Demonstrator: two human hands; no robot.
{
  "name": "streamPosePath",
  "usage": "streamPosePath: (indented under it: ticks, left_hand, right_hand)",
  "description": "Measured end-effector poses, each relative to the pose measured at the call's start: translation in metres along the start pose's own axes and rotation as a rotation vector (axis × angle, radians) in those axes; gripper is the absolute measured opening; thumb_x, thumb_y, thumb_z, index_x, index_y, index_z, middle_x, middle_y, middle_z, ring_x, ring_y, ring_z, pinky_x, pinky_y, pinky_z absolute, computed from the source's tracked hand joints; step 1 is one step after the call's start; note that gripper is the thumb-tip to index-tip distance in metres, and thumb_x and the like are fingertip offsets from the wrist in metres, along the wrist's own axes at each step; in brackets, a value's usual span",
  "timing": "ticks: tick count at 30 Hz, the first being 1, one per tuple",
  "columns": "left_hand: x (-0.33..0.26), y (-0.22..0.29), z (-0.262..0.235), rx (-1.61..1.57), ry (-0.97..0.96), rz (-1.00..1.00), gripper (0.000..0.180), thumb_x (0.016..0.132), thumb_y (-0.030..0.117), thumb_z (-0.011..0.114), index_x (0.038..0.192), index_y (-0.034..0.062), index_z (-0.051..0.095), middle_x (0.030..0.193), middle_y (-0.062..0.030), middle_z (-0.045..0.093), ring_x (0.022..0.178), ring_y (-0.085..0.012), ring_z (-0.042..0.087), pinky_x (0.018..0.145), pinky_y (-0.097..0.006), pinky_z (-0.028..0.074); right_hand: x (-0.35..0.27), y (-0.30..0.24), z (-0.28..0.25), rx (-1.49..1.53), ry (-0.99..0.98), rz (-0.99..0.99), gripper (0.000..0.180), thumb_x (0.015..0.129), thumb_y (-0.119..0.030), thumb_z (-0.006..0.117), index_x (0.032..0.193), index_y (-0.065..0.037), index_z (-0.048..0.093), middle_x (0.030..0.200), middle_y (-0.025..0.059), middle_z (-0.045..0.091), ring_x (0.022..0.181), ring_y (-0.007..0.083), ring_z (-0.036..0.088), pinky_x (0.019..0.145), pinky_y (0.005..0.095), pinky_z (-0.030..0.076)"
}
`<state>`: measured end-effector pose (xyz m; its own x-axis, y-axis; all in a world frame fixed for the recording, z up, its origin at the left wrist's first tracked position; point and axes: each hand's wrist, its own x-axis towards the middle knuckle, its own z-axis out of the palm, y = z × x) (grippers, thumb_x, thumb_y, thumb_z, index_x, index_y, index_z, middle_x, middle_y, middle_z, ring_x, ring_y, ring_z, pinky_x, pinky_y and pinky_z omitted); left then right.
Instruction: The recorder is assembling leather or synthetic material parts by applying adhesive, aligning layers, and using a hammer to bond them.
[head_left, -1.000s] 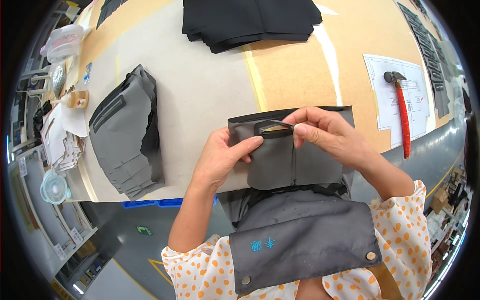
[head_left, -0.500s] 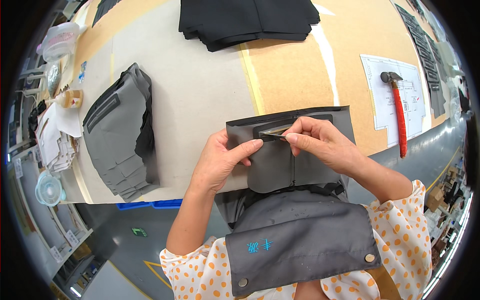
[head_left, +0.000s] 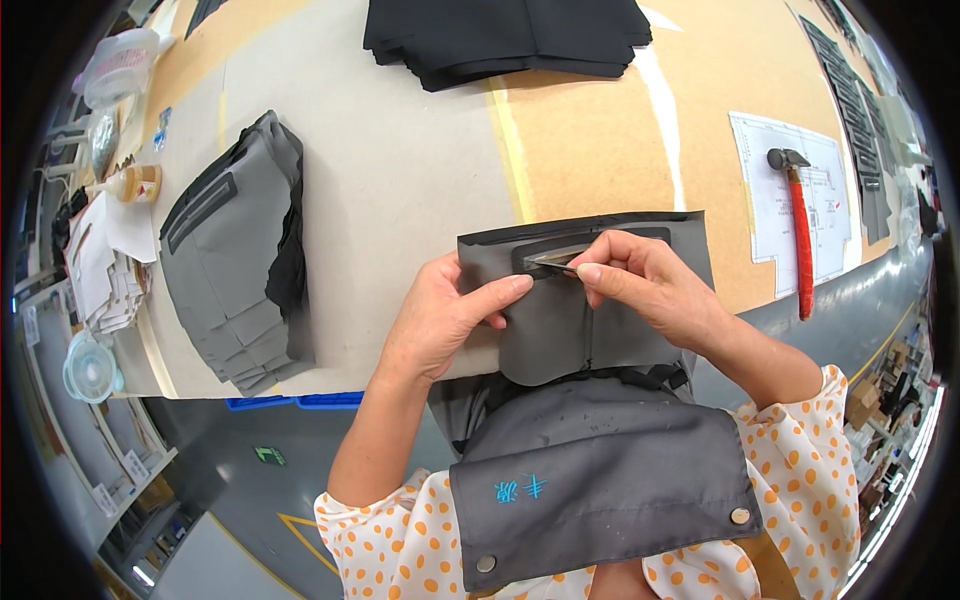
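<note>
One panel (head_left: 545, 335) in left grip (head_left: 437, 318)

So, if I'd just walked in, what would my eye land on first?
Probably the red-handled hammer, bright against a white printed sheet on the right side of the table. Next, at the near edge, the left fingers hold a grey panel while the right fingers pinch a thin dark tool near its upper edge. The large black stack at the top of the view also stands out.
</note>
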<state>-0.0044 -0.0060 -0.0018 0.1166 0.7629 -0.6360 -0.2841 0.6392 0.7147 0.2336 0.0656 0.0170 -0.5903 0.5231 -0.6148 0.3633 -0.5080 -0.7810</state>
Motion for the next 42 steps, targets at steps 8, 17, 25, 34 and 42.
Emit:
streamPosePath:
  ticks: [8, 17, 25, 34, 42]
  left_hand:
    - [0.0012, -0.0019, -0.0016, 0.063, -0.012, -0.022, 0.033, 0.086, 0.02, 0.082, 0.11, 0.0004, 0.07, 0.097, -0.0046, 0.073, 0.084, -0.0095, 0.065, 0.065, -0.025, 0.052]
    - [-0.0007, -0.0037, 0.0026, 0.004, 0.001, -0.015, 0.025, 0.087, 0.015, 0.081, 0.107, 0.0014, 0.073, 0.096, -0.004, 0.074, 0.082, -0.0089, 0.066, 0.065, -0.024, 0.052]
    - [-0.0011, -0.0041, 0.0031, 0.012, -0.012, -0.012, 0.026, 0.087, 0.015, 0.081, 0.108, 0.0016, 0.072, 0.097, -0.0041, 0.074, 0.084, -0.0088, 0.066, 0.066, -0.024, 0.052]
    - [-0.0002, -0.0061, 0.0036, 0.012, -0.006, -0.016, 0.025, 0.087, 0.014, 0.081, 0.107, 0.0022, 0.073, 0.097, -0.0036, 0.074, 0.084, -0.0085, 0.066, 0.066, -0.024, 0.052]
    - [0.0004, -0.0069, 0.003, 0.006, -0.025, -0.015, 0.029, 0.087, 0.019, 0.082, 0.108, 0.0014, 0.071, 0.095, -0.0039, 0.073, 0.083, -0.0091, 0.065, 0.066, -0.025, 0.053]
  right_hand:
    - [0.0012, 0.0021, 0.0052, 0.018, 0.009, -0.056, 0.028, 0.103, -0.031, 0.063, 0.104, -0.004, 0.065, 0.084, -0.0023, 0.063, 0.081, 0.0037, 0.055, 0.074, 0.0222, 0.043]
    - [0.0007, 0.0065, 0.007, 0.021, 0.038, -0.073, 0.027, 0.103, -0.03, 0.064, 0.104, -0.003, 0.066, 0.084, -0.0018, 0.064, 0.082, 0.0037, 0.056, 0.076, 0.0224, 0.043]
    - [-0.0007, 0.0062, 0.0073, 0.071, 0.039, -0.031, 0.021, 0.103, -0.023, 0.064, 0.106, -0.002, 0.065, 0.09, -0.0012, 0.061, 0.085, 0.0063, 0.057, 0.084, 0.0243, 0.045]
    - [-0.0016, 0.007, 0.0074, 0.082, 0.038, -0.04, 0.021, 0.103, -0.023, 0.064, 0.105, -0.002, 0.065, 0.089, -0.0011, 0.062, 0.084, 0.0063, 0.057, 0.084, 0.024, 0.045]
    - [-0.0019, 0.0101, 0.0089, 0.107, 0.056, -0.041, 0.021, 0.102, -0.024, 0.065, 0.104, -0.003, 0.065, 0.089, -0.0012, 0.062, 0.084, 0.0061, 0.057, 0.084, 0.0239, 0.045]
